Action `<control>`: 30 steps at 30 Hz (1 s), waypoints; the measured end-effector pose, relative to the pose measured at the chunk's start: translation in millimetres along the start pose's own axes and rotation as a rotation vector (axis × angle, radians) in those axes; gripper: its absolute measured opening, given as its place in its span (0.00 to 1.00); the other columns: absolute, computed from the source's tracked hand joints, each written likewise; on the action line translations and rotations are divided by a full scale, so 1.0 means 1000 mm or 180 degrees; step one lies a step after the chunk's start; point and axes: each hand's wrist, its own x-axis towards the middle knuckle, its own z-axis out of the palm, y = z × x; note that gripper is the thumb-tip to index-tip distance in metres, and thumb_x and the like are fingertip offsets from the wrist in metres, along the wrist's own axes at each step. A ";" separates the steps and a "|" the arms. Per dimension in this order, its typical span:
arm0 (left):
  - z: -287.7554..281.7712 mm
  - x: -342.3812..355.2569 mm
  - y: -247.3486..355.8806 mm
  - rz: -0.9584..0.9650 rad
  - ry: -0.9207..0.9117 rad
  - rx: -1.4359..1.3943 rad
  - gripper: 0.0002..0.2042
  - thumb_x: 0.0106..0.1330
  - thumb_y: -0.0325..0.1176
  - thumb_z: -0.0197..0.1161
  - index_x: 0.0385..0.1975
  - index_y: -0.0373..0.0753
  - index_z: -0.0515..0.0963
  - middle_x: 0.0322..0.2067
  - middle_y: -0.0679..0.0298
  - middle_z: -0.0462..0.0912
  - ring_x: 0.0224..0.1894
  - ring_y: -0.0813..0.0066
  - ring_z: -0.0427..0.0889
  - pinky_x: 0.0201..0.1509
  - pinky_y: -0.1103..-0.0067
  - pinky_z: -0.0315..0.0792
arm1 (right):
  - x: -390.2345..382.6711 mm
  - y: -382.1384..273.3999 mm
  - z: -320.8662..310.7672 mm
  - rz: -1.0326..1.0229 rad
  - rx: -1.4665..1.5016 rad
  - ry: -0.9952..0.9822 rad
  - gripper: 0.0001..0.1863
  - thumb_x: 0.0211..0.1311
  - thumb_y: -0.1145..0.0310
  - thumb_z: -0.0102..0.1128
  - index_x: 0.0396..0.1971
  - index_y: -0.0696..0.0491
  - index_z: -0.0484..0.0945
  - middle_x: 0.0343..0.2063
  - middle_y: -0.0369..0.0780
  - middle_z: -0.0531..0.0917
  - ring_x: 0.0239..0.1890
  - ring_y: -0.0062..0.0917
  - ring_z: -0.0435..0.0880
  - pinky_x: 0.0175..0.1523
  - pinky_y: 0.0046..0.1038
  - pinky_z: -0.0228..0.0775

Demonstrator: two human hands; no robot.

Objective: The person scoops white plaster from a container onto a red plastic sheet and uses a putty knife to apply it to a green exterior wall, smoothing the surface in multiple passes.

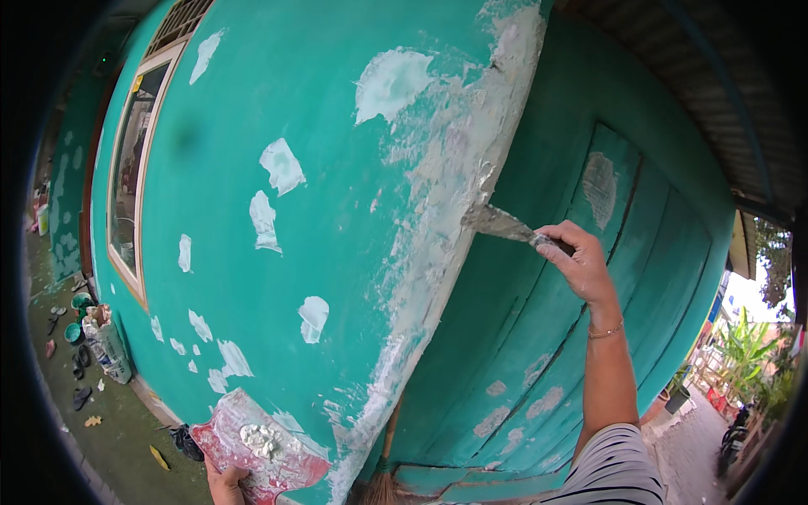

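My right hand is closed around the dark handle of a putty knife. The knife's blade lies against the wall corner, which carries a broad band of whitish filler. A fresh wet lump of filler sits just above the blade tip. Low on the left, my left hand grips the edge of a smeared red board. On that board rests a mound of white putty. Around it the green wall bears several pale filled patches.
A broom leans below the corner. Around the corner, the darker side has a panelled green surface. At left are a framed window, a sack, green pots and several shoes. Plants stand at far right.
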 end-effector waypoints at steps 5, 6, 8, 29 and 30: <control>0.002 0.000 0.007 -0.0017 0.0031 -0.0050 0.37 0.41 0.19 0.49 0.62 0.34 0.62 0.51 0.56 0.76 0.49 0.59 0.79 0.55 0.65 0.76 | 0.014 0.010 0.004 -0.0022 -0.0326 -0.0218 0.12 0.56 0.69 0.66 0.39 0.57 0.84 0.24 0.33 0.73 0.27 0.18 0.69 0.33 0.22 0.60; -0.001 0.001 0.006 0.0006 0.0019 -0.0055 0.37 0.42 0.19 0.49 0.62 0.34 0.62 0.51 0.56 0.76 0.49 0.59 0.79 0.55 0.65 0.76 | 0.020 0.011 0.004 -0.0089 -0.0384 -0.0194 0.12 0.56 0.69 0.66 0.40 0.56 0.84 0.24 0.33 0.73 0.26 0.18 0.69 0.33 0.22 0.60; -0.007 0.005 0.003 0.0051 -0.0003 -0.0063 0.37 0.42 0.19 0.49 0.62 0.34 0.62 0.51 0.56 0.76 0.49 0.59 0.79 0.55 0.65 0.76 | 0.034 0.014 0.000 -0.0231 -0.0430 -0.0046 0.13 0.56 0.68 0.67 0.41 0.55 0.84 0.23 0.33 0.74 0.27 0.18 0.71 0.34 0.23 0.63; 0.007 0.005 0.009 0.0016 -0.0099 0.0054 0.36 0.43 0.20 0.49 0.62 0.34 0.62 0.50 0.56 0.75 0.50 0.60 0.79 0.55 0.66 0.76 | 0.092 0.044 -0.037 0.0460 0.0317 0.0454 0.17 0.63 0.61 0.64 0.45 0.57 0.83 0.22 0.30 0.77 0.20 0.11 0.71 0.25 0.16 0.63; 0.007 0.005 0.009 0.0007 -0.0042 0.0052 0.36 0.43 0.20 0.49 0.62 0.34 0.62 0.51 0.56 0.75 0.50 0.60 0.79 0.55 0.66 0.76 | 0.092 0.037 -0.039 0.0514 0.0359 0.0534 0.17 0.64 0.61 0.64 0.45 0.57 0.83 0.22 0.30 0.77 0.20 0.11 0.70 0.24 0.16 0.63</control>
